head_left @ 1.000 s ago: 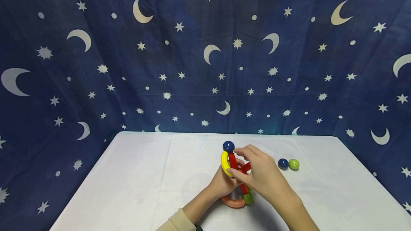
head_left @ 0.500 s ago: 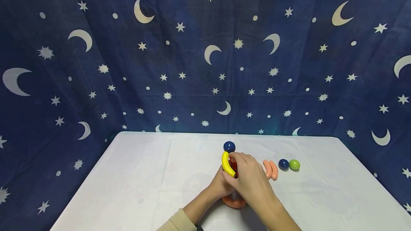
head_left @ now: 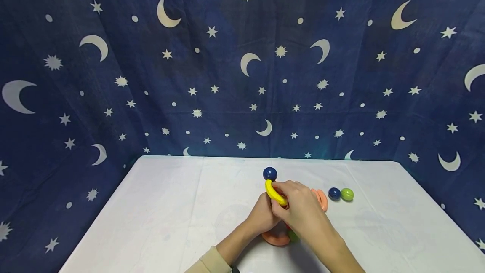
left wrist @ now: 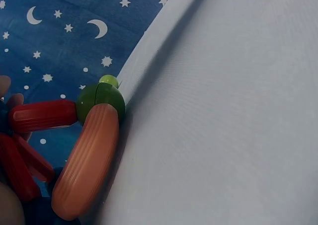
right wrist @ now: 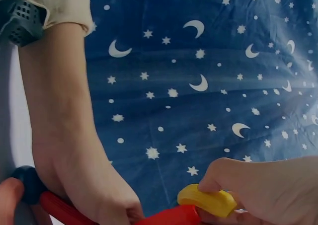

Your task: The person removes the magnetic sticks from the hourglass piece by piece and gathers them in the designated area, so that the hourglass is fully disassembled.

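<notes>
My left hand grips a toy frame of rods and balls standing on the table. A blue ball tops it. At its base, a curved orange rod meets a green ball, and a straight red rod joins that ball. My right hand pinches a curved yellow rod between thumb and fingers, its upper end just below the top blue ball. In the right wrist view, another red rod reaches toward the yellow one. Hands hide the frame's middle in the head view.
Curved orange rods lie on the white table, partly behind my right hand. Beside them are a loose blue ball and a light green ball. A blue curtain with moons and stars hangs behind.
The yellow rod has swung from near upright to a slant, its lower end now farther right. My right hand moved left, then slightly back right, uncovering the loose orange rods. The left hand stays nearly still.
</notes>
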`<state>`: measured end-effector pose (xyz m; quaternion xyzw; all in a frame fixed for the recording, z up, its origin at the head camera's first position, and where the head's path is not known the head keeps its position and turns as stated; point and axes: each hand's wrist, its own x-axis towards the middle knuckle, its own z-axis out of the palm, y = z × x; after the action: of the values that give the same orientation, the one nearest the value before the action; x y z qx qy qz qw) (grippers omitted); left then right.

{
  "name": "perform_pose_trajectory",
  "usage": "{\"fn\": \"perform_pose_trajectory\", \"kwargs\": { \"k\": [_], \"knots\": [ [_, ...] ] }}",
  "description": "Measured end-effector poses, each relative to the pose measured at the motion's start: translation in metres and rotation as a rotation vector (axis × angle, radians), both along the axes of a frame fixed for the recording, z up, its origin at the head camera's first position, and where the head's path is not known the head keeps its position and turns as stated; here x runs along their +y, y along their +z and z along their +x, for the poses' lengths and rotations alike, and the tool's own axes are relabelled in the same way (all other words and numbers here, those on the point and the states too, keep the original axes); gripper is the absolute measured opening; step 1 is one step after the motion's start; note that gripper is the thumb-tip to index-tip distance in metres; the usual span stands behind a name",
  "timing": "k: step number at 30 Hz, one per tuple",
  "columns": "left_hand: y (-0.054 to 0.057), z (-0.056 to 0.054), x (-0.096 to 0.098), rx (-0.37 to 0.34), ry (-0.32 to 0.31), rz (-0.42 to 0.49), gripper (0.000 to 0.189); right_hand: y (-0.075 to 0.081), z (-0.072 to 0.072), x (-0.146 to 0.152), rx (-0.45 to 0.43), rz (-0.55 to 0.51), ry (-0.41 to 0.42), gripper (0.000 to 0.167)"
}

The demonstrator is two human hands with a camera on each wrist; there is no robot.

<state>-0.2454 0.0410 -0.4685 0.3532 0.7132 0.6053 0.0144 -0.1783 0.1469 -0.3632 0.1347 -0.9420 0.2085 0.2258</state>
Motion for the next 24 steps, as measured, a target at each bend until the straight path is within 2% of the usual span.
{"fn": "perform_pose_trajectory", "kwargs": {
  "k": [2, 5, 10, 13, 18, 24],
  "knots": [
    [-0.009, -0.005, 0.002, -0.023, -0.01, 0.01, 0.023, 0.003, 0.001, 0.003, -0.034, -0.01, -0.002, 0.032],
    [-0.013, -0.007, 0.003, -0.05, -0.04, 0.042, 0.03, 0.008, 0.002, 0.006, -0.083, -0.027, -0.006, 0.032],
    [-0.012, -0.006, 0.004, -0.102, -0.028, 0.033, 0.041, 0.011, 0.001, 0.014, -0.135, -0.032, -0.007, 0.03],
    [-0.01, -0.005, 0.004, -0.097, -0.007, 0.008, 0.043, 0.012, -0.001, 0.021, -0.152, -0.05, 0.011, 0.029],
    [-0.004, -0.002, 0.004, -0.081, -0.018, 0.024, 0.042, 0.011, -0.006, 0.029, -0.158, -0.072, 0.02, 0.026],
    [-0.006, -0.003, 0.004, -0.078, -0.014, 0.027, 0.04, 0.007, -0.009, 0.024, -0.198, -0.071, -0.04, 0.029]
  ]
}}
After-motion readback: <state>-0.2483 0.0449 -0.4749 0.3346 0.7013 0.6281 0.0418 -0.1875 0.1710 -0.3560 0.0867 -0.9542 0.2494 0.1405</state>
